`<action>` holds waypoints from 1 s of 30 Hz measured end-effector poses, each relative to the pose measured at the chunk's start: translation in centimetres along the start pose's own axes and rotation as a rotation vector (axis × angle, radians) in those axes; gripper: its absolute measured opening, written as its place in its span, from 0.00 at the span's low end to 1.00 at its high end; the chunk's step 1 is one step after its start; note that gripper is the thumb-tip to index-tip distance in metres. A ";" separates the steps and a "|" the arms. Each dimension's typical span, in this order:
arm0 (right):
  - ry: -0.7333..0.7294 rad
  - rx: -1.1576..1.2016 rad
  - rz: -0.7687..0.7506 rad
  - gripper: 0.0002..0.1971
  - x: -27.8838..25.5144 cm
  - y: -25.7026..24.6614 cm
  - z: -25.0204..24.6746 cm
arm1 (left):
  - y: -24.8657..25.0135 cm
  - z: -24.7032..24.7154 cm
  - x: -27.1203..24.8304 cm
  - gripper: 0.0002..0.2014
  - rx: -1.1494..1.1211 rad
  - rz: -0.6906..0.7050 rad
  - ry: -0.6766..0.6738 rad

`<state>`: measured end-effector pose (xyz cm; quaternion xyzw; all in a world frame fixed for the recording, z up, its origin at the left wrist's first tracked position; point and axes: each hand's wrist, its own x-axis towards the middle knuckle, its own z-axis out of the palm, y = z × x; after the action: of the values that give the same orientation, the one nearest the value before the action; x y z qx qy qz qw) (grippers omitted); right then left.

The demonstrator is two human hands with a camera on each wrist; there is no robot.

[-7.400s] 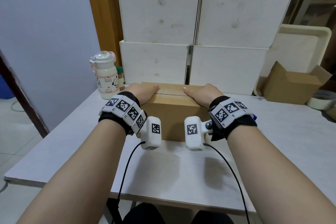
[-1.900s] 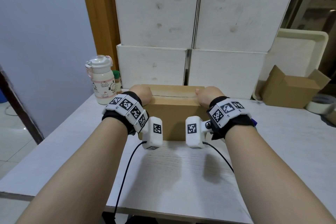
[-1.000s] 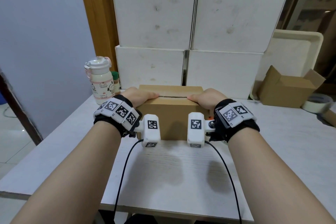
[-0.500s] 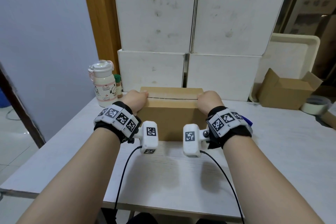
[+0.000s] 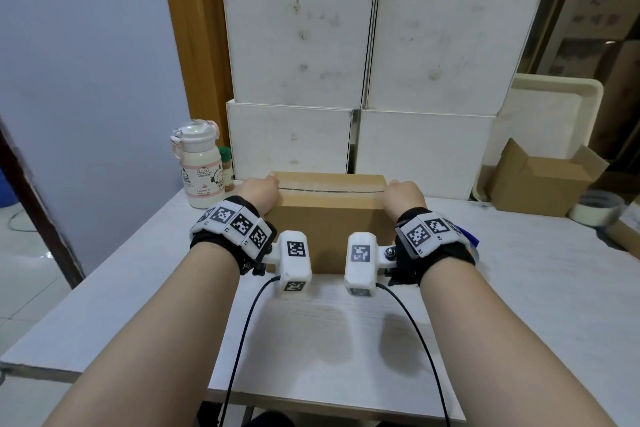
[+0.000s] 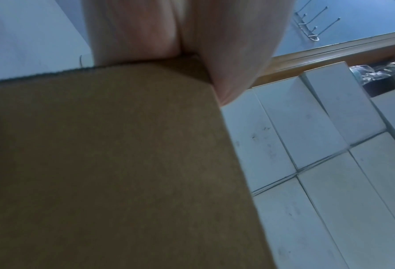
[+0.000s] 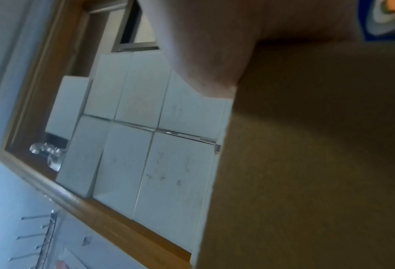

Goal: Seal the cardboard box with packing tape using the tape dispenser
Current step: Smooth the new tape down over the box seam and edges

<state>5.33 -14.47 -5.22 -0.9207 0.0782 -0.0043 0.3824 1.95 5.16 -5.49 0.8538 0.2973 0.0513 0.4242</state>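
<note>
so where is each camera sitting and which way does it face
head: on the head, looking forward and down at the cardboard box on the table; both forearms, left hand and right hand show.
left wrist: beside the box's left end, looking along the left hand.
right wrist: mirrored at the right end; right hand shows.
shared: box and stacked white boxes.

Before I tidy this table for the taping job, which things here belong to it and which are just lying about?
Belongs to the job:
- cardboard box, flaps closed, left hand and right hand at its ends
- tape roll at the right edge

Lying about:
- bottle and small jar
- open carton
- cream tray
- white boxes behind

No tape dispenser clearly visible.
</note>
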 end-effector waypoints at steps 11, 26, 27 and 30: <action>-0.184 -0.083 0.003 0.37 -0.3 -2.1 0.4 | 0.5 0.0 -0.2 0.41 0.132 0.018 -0.121; -0.113 -0.590 -0.152 0.20 1.0 -1.7 0.2 | 1.9 0.3 0.2 0.27 0.400 0.091 0.021; -0.105 -0.608 -0.160 0.20 1.0 -1.6 0.3 | 1.9 0.2 0.3 0.28 0.362 0.081 0.036; -0.088 -0.633 -0.183 0.19 1.0 -1.4 0.3 | 1.6 0.4 0.6 0.28 0.416 0.111 0.042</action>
<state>6.49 -13.42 -4.55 -0.9963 -0.0237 0.0255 0.0783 3.34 4.52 -4.61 0.9368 0.2627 0.0299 0.2293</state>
